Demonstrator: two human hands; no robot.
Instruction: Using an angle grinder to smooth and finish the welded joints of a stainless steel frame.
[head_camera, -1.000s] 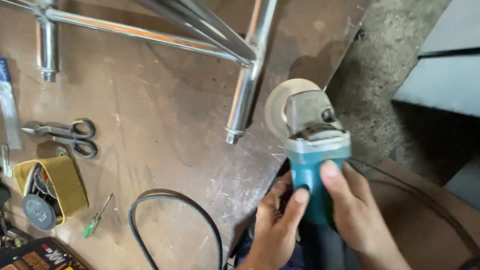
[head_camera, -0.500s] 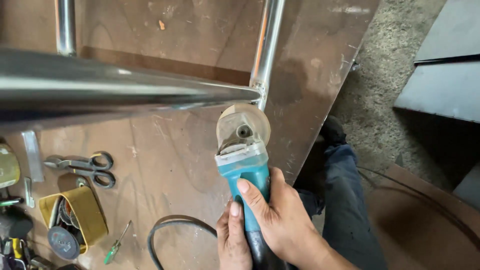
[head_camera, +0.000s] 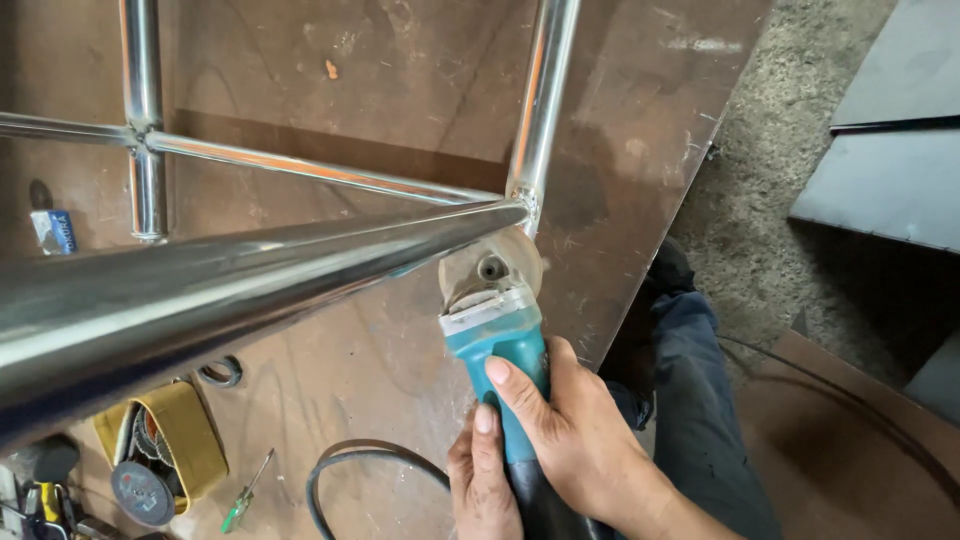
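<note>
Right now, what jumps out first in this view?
A teal angle grinder sits centre frame, gripped by the right hand and left hand, its disc right at the joint of a shiny steel tube frame. Lower left, a yellow tin of discs lies beside a green screwdriver.

Green-handled screwdriver (head_camera: 246, 492), yellow tin (head_camera: 180, 440) of discs, black cable (head_camera: 365, 462), gravel floor (head_camera: 790, 170)

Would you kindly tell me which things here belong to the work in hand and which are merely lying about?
In use:
angle grinder, gripped by right hand and left hand
steel tube frame, disc at its joint
black cable

Lying about:
yellow tin of discs
green screwdriver
loose disc
</note>
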